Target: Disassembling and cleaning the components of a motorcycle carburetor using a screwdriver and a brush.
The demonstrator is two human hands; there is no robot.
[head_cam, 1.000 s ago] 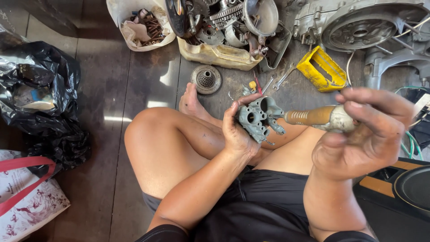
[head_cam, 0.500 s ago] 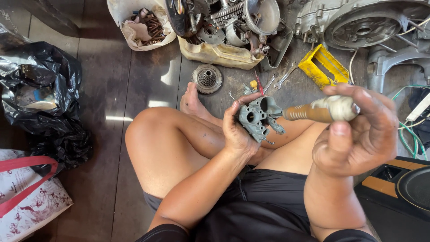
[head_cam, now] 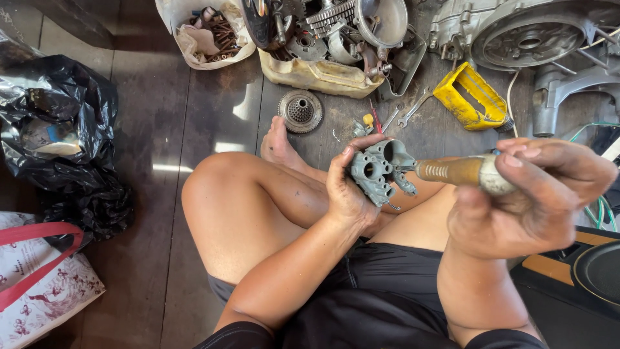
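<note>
1. Head view: left hand (head_cam: pixel 349 187) is wrapped around one grey metal carburettor body (head_cam: pixel 378 169), held above the crossed legs.
2. Right hand (head_cam: pixel 529 194) is closed on one screwdriver (head_cam: pixel 452 171) with an amber handle; its tip meets the carburettor body's right side.
3. Floor (head_cam: pixel 161 129) beyond carries one round gear (head_cam: pixel 300 110), one yellow container (head_cam: pixel 470 97) and one black bag (head_cam: pixel 58 129).

The person wears black shorts (head_cam: pixel 387 291) and black short sleeves, their edges showing at the bottom of the view. Legs, forearms and one foot (head_cam: pixel 279 143) are bare; both hands look grimy.
</note>
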